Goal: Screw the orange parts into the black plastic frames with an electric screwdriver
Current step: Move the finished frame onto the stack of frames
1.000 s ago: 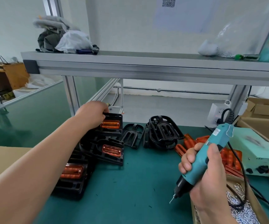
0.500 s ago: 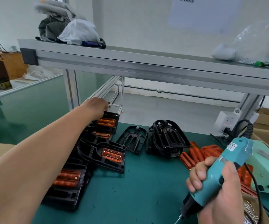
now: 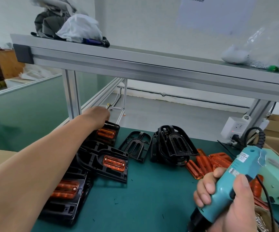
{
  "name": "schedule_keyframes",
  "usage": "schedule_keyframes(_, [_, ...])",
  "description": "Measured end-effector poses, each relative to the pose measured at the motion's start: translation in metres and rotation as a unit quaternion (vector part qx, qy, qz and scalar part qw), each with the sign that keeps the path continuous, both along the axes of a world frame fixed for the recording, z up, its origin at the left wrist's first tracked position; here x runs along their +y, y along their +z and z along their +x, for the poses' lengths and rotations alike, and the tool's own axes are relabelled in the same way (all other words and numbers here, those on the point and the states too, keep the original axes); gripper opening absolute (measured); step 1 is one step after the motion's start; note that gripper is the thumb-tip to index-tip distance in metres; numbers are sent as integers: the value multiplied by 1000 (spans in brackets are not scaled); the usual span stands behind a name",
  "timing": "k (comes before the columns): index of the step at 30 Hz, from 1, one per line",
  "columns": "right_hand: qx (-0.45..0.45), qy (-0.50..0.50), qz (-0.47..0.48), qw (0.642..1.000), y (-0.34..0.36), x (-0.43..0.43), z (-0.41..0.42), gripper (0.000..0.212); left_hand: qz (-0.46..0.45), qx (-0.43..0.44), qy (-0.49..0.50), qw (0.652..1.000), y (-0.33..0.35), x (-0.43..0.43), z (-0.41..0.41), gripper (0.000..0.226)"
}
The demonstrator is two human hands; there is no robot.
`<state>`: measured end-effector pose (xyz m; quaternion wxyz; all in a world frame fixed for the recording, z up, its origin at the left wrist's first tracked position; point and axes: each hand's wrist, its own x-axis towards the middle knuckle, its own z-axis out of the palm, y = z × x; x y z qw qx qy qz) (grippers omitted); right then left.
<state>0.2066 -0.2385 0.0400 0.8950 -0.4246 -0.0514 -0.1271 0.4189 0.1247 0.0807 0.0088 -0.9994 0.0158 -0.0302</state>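
Right hand [image 3: 242,215] grips 1 electric screwdriver [image 3: 240,166]; left hand [image 3: 96,117], grip hidden, meets farthest of 3 black frames [image 3: 91,156].

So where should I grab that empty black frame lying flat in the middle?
Take the empty black frame by its near edge, reaching in from the front. It lies flat on the green mat, hemmed by frames with orange parts on its left and a black pile on its right; only the near side looks free.
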Motion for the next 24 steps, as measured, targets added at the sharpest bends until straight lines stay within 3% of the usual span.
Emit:
schedule_keyframes(6, [1,-5,-2,1000,0,1,0,38,8,52,16,998,-2,-1,-4,31])
schedule_keyframes(11, [5,-9,8,1000,-1,-2,0,37,-1,81,37,996,-5,-6,-10,42])
schedule_keyframes(16, [6,-1,16,1000,1,-3,1,38,3,37,44,998,3,-28,-18,44])
schedule_keyframes(21, [-15,24,-3,1000,5,-2,-2,65,-72,40,-5,997,4,-78,-24,20])
schedule_keyframes(24, [-20,30,-4,999,6,-1,-4,70,-67,65,-35,995,-6,-111,-27,19])
